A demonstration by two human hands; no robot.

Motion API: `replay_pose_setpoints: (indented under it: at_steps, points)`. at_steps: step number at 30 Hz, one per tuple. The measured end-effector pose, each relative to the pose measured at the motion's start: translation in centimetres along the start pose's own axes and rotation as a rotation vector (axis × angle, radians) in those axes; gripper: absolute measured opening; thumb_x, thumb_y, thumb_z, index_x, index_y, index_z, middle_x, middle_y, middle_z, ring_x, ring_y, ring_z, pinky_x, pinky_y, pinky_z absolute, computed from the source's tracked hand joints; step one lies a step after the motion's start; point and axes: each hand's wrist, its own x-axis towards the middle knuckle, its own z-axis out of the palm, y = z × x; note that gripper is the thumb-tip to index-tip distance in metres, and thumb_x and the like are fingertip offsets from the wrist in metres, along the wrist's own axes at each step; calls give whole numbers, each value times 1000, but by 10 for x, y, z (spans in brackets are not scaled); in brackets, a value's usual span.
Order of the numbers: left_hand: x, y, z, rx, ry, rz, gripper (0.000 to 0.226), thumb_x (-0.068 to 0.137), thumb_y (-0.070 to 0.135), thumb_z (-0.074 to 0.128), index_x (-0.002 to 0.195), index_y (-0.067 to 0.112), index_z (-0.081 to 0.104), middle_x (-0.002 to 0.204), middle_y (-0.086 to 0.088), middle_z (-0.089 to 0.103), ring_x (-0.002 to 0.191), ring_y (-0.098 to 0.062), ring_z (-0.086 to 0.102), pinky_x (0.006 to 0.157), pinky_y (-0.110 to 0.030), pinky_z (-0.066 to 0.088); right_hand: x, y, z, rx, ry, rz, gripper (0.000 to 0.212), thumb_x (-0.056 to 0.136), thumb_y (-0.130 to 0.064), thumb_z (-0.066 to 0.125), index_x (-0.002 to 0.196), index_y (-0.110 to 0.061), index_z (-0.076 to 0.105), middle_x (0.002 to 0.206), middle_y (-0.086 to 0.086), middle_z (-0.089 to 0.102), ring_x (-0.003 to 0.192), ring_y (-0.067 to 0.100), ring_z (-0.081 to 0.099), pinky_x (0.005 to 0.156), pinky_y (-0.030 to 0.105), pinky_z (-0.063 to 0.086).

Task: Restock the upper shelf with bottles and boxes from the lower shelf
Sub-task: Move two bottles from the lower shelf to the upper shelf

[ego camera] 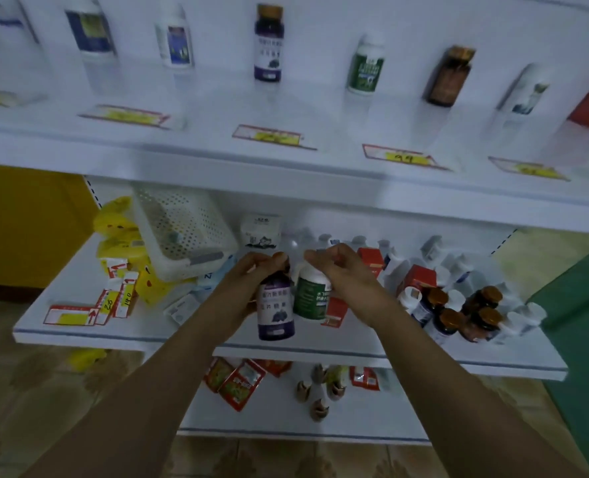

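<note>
**As Two Bottles Are Gripped by Their Caps at the Lower Shelf**

Where the left hand (pixel 251 272) curls its fingers and thumb round a brown cap, the purple-label bottle (pixel 275 313) hangs directly below the grip, body clear of the palm. The right hand (pixel 339 267) closes likewise over the white cap of the green-label bottle (pixel 312 298), which also sits beneath its fingers. Both bottles stand close to upright, long axis vertical, caps uppermost, labels facing the camera. They are just beside each other, purple on the left. Both are over the front middle of the lower shelf (pixel 79 334); whether their bases touch it cannot be told. Behind the green bottle lies a red box (pixel 336 310). Further right stands a cluster of amber-capped bottles (pixel 458 312); to the left, a white perforated basket (pixel 182 229). On the upper shelf (pixel 182 157) stand a matching purple bottle (pixel 268 46) and a matching green bottle (pixel 366 69).
</note>
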Motion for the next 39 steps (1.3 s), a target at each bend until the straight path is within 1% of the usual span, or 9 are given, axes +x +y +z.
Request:
replay_pose_setpoints:
  at_steps: [3,5,7,11,14,17,21,27,39]
  points:
    - [-31,13,10,-128,-64,-23,17,85,35,60,85,19,56,76,2,66,73,-15,63,68,-28,48,-26,-13,5,154,-89,36,61,55,-70,73,95,-25,66,103,3,72,98,22,68,98,45,49]
    - [-52,21,15,-153,-128,-23,25,83,38,60,96,17,56,82,-4,66,74,-18,65,67,-30,53,-45,-27,7,309,-172,39,41,68,-55,73,87,-18,72,89,9,72,80,23,68,86,38,53]
    - [-70,31,20,-133,-176,-19,47,72,45,64,107,15,53,84,-9,66,67,-21,66,64,-32,57,-64,-40,6,425,-231,47,28,76,-45,69,68,-18,73,70,8,68,63,21,63,68,32,53]
    - [-98,58,27,-185,-242,3,52,72,48,65,106,11,52,76,-12,63,52,-20,62,54,-28,56,-95,-71,-2,501,-262,-22,44,82,-50,60,55,-18,74,64,6,69,58,19,63,59,28,56]
    - [-107,84,33,-166,-292,43,64,72,53,63,109,1,62,85,-14,64,50,-19,62,53,-26,54,-108,-101,-11,486,-248,-72,55,82,-59,54,66,-13,78,81,12,72,65,22,66,62,31,56]
    - [-114,115,45,-123,-277,109,48,68,54,64,80,8,65,67,-9,64,47,-19,60,53,-26,53,-116,-128,-20,481,-169,-145,55,81,-62,57,99,-11,62,72,8,72,58,20,67,59,30,56]
    - [-116,145,61,-89,-298,167,40,71,53,66,68,13,61,65,-8,61,49,-19,57,53,-25,52,-122,-153,-29,489,-158,-215,47,82,-63,54,75,-17,62,62,5,66,53,17,64,62,29,54]
    - [-115,161,70,-86,-326,211,38,77,49,64,74,12,56,66,-8,62,48,-17,58,53,-24,53,-122,-167,-39,520,-190,-219,57,79,-69,52,74,-12,57,68,9,62,54,18,62,62,27,55]
    - [-103,177,72,-53,-302,238,38,79,48,62,71,11,58,60,-6,62,48,-18,58,53,-24,54,-107,-175,-47,578,-214,-223,57,81,-64,54,69,-8,60,69,14,61,59,23,60,69,30,54]
